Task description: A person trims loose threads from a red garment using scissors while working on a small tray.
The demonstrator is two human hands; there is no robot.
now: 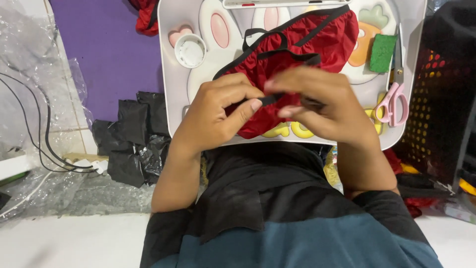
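Red garment (297, 44) with black trim lay on the worktop (173, 74), its near edge pinched by both hands: left hand (218, 111) and right hand (317, 101) each clamped on the black strap (270, 99). A hard tug could have slid the cloth into the one white cup (190, 50). One pair of pink scissors (394, 104) and one green sponge (383, 52) lay at the right

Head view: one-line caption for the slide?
Both hands, left hand and right hand, pinch the black strap of a red garment over a white lap tray, pink scissors alongside.
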